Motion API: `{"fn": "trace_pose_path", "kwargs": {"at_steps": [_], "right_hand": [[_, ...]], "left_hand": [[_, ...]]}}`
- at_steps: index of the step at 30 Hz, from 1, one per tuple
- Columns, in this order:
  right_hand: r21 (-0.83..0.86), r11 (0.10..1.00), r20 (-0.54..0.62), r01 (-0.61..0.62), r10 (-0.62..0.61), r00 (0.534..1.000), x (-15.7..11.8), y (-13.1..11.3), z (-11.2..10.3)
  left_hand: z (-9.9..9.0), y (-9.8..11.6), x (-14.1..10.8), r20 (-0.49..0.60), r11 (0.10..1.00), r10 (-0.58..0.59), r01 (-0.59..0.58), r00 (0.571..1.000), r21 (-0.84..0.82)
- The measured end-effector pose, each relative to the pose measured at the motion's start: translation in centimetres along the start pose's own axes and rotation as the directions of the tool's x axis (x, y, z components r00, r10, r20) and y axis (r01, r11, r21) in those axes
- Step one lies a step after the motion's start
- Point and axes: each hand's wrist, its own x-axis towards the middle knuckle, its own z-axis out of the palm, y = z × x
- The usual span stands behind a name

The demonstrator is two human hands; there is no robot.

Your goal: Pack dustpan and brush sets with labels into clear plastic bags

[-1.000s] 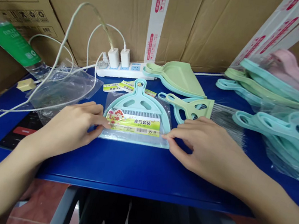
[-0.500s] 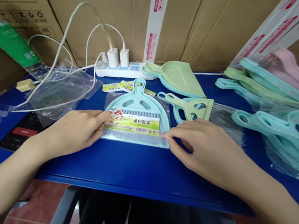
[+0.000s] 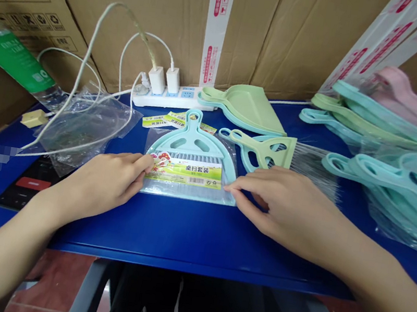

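A light-blue dustpan and brush set [image 3: 196, 140] in a clear plastic bag lies flat near the table's front edge, handle pointing away from me. Over its bristles sits a green and yellow printed label card [image 3: 186, 171] with a mushroom picture. My left hand [image 3: 116, 175] is closed at the set's left edge, its fingertips pinching the bag beside the card. At the opposite edge, thumb and forefinger of my right hand [image 3: 276, 201] pinch the bag's right side. Just beyond my right hand lie loose green and blue hand brushes [image 3: 261, 147], bristles to the right.
Stacked green and blue dustpans [image 3: 250, 107] lie behind. Bagged sets [image 3: 389, 184] are piled at right. Loose label cards [image 3: 158, 120] lie by a power strip [image 3: 178, 98]. Cables, an empty plastic bag [image 3: 87, 121], a phone [image 3: 28, 183] and a green-labelled bottle [image 3: 14, 59] occupy the left.
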Motion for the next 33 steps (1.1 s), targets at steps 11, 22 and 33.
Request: {"fn": "trace_pose_path", "kwargs": {"at_steps": [11,22,33], "right_hand": [[0.022,0.999,0.033,-0.023,0.022,0.999,-0.01,0.11,-0.07],[0.042,0.999,0.040,-0.016,0.015,0.999,0.01,0.17,-0.08],[0.056,0.998,0.072,-0.014,0.010,0.997,-0.06,0.13,-0.18]], "left_hand": [[0.29,-0.15,-0.05,-0.035,1.000,-0.008,0.009,0.999,0.007],[-0.13,0.17,0.02,-0.045,1.000,0.008,-0.008,0.999,0.003],[0.34,0.28,-0.18,-0.066,0.996,0.032,-0.026,0.997,0.085]]}}
